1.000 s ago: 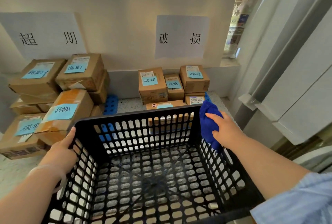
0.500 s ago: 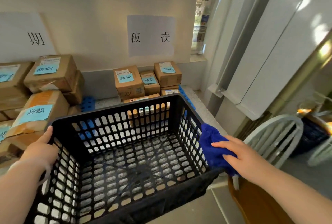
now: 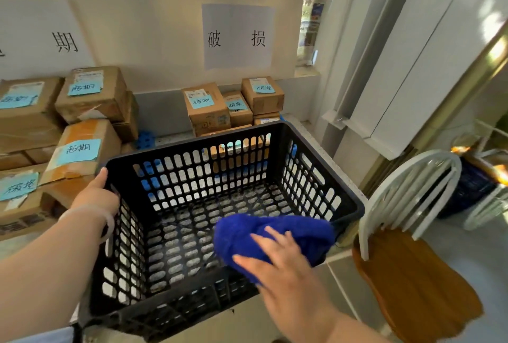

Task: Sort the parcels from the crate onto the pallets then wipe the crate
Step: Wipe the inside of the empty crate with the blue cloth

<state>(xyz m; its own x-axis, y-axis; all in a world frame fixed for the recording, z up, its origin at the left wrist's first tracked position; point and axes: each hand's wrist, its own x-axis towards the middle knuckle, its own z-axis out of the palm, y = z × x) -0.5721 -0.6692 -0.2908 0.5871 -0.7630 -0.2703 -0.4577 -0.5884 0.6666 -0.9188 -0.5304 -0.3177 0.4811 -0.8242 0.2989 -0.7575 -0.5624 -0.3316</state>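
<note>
While the left hand [image 3: 94,195] is gripping the far left corner of the black perforated plastic crate [image 3: 286,129], with its thumb lying along the rim and its other fingers hidden behind the wall, the right hand [image 3: 280,265] is pressing a deep-blue fluffy cloth [image 3: 275,230] with its fingers straight and spread wide. The cloth is lying over the near right part of the crate and reaching the right rim; whether it is touching the slotted floor cannot be told. The crate is occupying the centre of the frame. At the left edge, brown cardboard parcels [image 3: 90,92] bearing light-blue handwritten labels are sitting in a stack. A smaller group of parcels [image 3: 206,106] is standing at upper centre beyond the crate's far wall, beneath a white paper sign [image 3: 237,37]. A blue plastic pallet [image 3: 145,139] is showing between the two groups. A wooden-seated chair with a white spindle back [image 3: 412,287] is standing at lower right, just beside the crate
</note>
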